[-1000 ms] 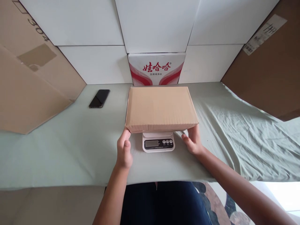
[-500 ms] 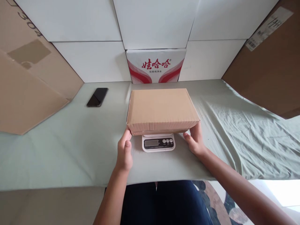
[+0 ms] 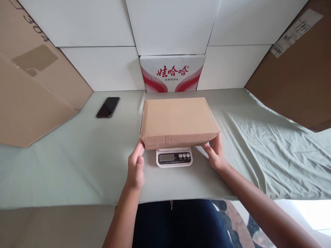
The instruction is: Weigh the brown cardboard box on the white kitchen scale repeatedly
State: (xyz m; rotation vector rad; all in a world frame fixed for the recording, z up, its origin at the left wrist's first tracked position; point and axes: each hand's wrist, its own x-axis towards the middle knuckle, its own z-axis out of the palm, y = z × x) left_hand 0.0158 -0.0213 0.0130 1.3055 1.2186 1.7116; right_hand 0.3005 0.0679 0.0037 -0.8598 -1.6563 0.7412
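A person's two bare hands flank a brown box [image 3: 180, 117] at a white scale [image 3: 174, 164] on a tabletop [image 3: 77, 168] draped in pale green cloth. The box lies above the far part of the scale, covering it and extending past it on both sides; whether its weight rests on the scale or in the hands cannot be told. The left hand [image 3: 136, 168], left of the scale, has hold of the box's near left corner, its fingers [image 3: 140, 146] partly bent and half out of sight against the cardboard, its thumb standing apart. The right hand [image 3: 216, 155], right of the scale, grips the near right corner, its fingers bent and its thumb close to the lower edge. How far the fingers reach underneath is hidden. The scale's near panel shows a gray display [image 3: 167, 157] beside three round buttons [image 3: 184, 155]. Straight beyond the scale, a white carton [image 3: 172, 74] with red lettering stands against a white wall [image 3: 98, 24]. A phone [image 3: 108, 107] lies flat, beyond and left of the scale. Large cardboard pieces rise well apart from the scale: the left piece [image 3: 46, 100], printed "304," and the right piece [image 3: 292, 82], bearing a pale label [image 3: 297, 32].
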